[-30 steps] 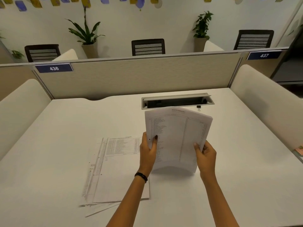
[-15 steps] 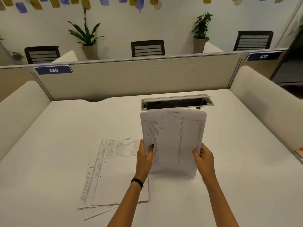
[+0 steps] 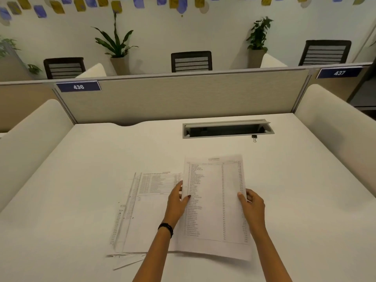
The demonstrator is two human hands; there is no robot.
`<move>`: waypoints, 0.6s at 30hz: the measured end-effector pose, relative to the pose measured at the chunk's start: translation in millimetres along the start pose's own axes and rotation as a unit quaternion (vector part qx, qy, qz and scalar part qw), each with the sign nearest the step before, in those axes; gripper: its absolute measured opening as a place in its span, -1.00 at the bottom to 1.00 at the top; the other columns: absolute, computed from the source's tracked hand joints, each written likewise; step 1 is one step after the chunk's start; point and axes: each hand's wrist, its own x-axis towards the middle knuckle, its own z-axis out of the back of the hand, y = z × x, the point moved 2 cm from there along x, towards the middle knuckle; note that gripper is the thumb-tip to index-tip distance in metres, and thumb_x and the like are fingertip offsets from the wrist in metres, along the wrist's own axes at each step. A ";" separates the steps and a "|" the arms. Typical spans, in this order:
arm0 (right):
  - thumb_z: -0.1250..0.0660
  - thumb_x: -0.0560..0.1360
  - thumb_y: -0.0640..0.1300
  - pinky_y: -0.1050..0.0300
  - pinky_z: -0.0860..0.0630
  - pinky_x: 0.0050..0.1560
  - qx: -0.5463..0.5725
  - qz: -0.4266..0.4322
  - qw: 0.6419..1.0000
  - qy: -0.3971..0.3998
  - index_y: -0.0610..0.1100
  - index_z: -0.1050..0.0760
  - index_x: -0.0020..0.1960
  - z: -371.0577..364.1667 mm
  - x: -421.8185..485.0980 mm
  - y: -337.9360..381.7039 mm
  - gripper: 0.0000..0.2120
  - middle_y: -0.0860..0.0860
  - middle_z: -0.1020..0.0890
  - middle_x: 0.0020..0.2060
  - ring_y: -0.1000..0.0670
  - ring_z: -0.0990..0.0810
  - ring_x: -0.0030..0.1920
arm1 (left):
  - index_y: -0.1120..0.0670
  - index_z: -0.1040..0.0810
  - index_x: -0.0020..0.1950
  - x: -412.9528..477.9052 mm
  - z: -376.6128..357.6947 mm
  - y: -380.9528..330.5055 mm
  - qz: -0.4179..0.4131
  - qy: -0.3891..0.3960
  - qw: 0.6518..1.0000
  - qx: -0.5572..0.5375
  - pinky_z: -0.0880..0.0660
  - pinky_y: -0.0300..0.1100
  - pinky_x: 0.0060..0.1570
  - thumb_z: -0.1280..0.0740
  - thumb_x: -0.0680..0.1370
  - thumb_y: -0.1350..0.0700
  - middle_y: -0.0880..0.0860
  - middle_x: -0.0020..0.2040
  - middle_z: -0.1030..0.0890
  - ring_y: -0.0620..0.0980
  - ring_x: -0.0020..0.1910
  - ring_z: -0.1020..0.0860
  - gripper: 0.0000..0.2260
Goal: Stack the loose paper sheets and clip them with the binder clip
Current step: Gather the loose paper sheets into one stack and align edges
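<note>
A bundle of printed sheets (image 3: 213, 202) lies nearly flat over the white desk (image 3: 81, 180), held at both side edges. My left hand (image 3: 178, 202) pinches its left edge and my right hand (image 3: 251, 202) pinches its right edge. To the left, a messy pile of loose sheets (image 3: 140, 218) lies fanned out on the desk, partly under my left forearm and the held bundle. A small black binder clip (image 3: 254, 137) sits far back on the desk, just in front of the cable tray, well away from both hands.
An open grey cable tray (image 3: 226, 130) is set into the desk near the back. A beige partition (image 3: 183, 94) closes the far side, and cream padded dividers (image 3: 335, 127) flank the desk left and right. Chairs and potted plants stand beyond the partition.
The held sheets stood upright on their bottom edge earlier; now they are lowered almost flat over the desk. Both hands kept their grip on the side edges and moved down.
</note>
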 end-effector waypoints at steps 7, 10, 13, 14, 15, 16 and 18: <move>-0.28 0.51 -0.23 -0.04 -0.59 0.02 -0.018 -0.049 0.999 0.012 -0.26 -0.52 0.12 -15.3 -10.5 -28.1 -0.79 -0.19 -0.64 0.04 -0.15 -0.63 -0.03 | 0.09 -0.49 0.22 -9.4 35.9 42.0 0.111 0.001 0.993 0.028 -0.55 -0.31 -0.28 -0.26 0.56 0.17 0.03 -0.02 -0.56 -0.04 -0.16 -0.59 -0.76; -0.27 0.52 -0.24 -0.04 -0.57 0.04 -0.028 -0.069 0.997 0.004 -0.26 -0.52 0.11 -20.5 -13.2 -38.2 -0.81 -0.21 -0.64 0.05 -0.16 -0.61 -0.04 | 0.07 -0.53 0.15 -16.0 56.3 50.9 0.104 -0.036 0.992 0.057 -0.53 -0.20 -0.11 -0.26 0.56 0.20 0.09 0.06 -0.58 0.04 -0.03 -0.58 -0.81; -0.25 0.52 -0.26 -0.13 -0.53 0.13 -0.042 -0.091 0.995 -0.014 -0.30 -0.47 0.19 -24.8 -15.1 -45.2 -0.74 -0.24 -0.60 0.11 -0.22 -0.58 0.06 | 0.11 -0.52 0.17 -21.1 78.0 54.7 0.083 -0.131 0.984 0.093 -0.46 -0.19 0.01 -0.27 0.54 0.26 0.12 0.15 -0.51 0.03 0.01 -0.53 -0.78; -0.25 0.52 -0.27 -0.16 -0.52 0.15 -0.046 -0.096 0.994 -0.020 -0.30 -0.45 0.22 -26.1 -15.8 -46.5 -0.72 -0.25 -0.59 0.13 -0.23 -0.57 0.09 | 0.13 -0.50 0.20 -22.4 84.9 55.0 0.079 -0.163 0.979 0.097 -0.45 -0.18 0.02 -0.28 0.53 0.27 0.15 0.18 -0.47 0.04 0.01 -0.52 -0.75; -0.24 0.53 -0.27 -0.16 -0.52 0.15 -0.045 -0.099 0.994 -0.026 -0.28 -0.43 0.24 -27.2 -16.8 -47.1 -0.71 -0.25 -0.58 0.15 -0.24 -0.57 0.10 | 0.16 -0.46 0.25 -23.3 91.7 55.7 0.079 -0.195 0.972 0.100 -0.45 -0.16 0.03 -0.29 0.52 0.28 0.17 0.19 -0.45 0.07 0.03 -0.51 -0.71; -0.24 0.53 -0.27 -0.14 -0.52 0.14 -0.040 -0.101 0.994 -0.031 -0.25 -0.42 0.24 -28.4 -17.6 -47.4 -0.71 -0.24 -0.58 0.14 -0.23 -0.57 0.09 | 0.18 -0.42 0.29 -23.4 98.3 57.0 0.084 -0.223 0.965 0.107 -0.45 -0.13 0.07 -0.30 0.52 0.28 0.20 0.20 -0.43 0.11 0.08 -0.49 -0.66; -0.23 0.53 -0.26 -0.08 -0.52 0.10 -0.032 -0.101 0.994 -0.036 -0.20 -0.41 0.24 -31.5 -19.2 -46.7 -0.72 -0.23 -0.59 0.13 -0.21 -0.58 0.06 | 0.22 -0.37 0.34 -21.8 110.0 61.4 0.106 -0.250 0.953 0.136 -0.41 -0.01 0.19 -0.31 0.51 0.28 0.26 0.24 -0.40 0.19 0.20 -0.42 -0.60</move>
